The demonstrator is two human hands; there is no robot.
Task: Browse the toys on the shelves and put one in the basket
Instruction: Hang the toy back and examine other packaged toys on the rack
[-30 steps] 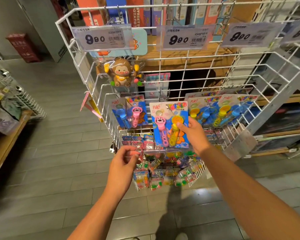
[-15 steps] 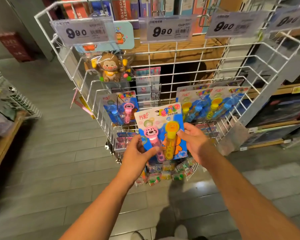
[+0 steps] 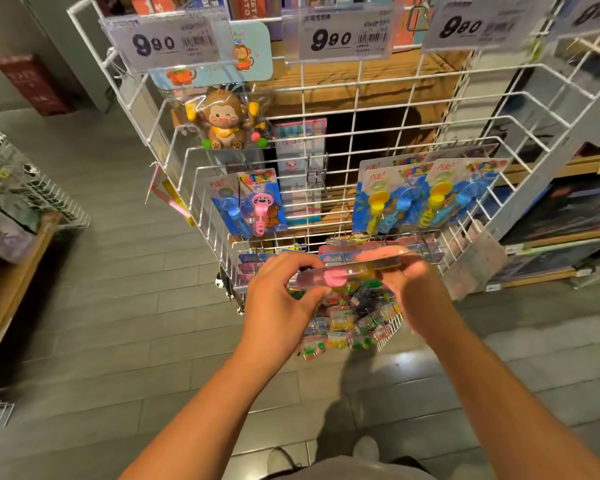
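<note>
Both hands hold one carded toy pack (image 3: 347,273), tipped almost flat so I see its edge and a pink toy under clear plastic. My left hand (image 3: 281,299) grips its left end with curled fingers. My right hand (image 3: 413,289) grips its right end; it is motion-blurred. The pack is in front of a white wire display rack (image 3: 326,81). Similar blue bubble-toy cards hang on the rack at left (image 3: 250,202) and right (image 3: 426,195). A packaged brown monkey toy (image 3: 222,119) hangs higher up. No shopping basket is in view.
Price tags reading 9.90 (image 3: 340,36) line the rack's top. Small colourful packets (image 3: 347,323) hang at the rack's bottom, below my hands. A wooden shelf with goods (image 3: 7,220) stands left, dark shelves (image 3: 568,216) right. Grey plank floor (image 3: 118,306) lies below, with my shoes (image 3: 364,448) on it.
The toy pack came off the rack and was tilted from facing me to nearly flat. My left hand left the small packets and took the pack's left end.
</note>
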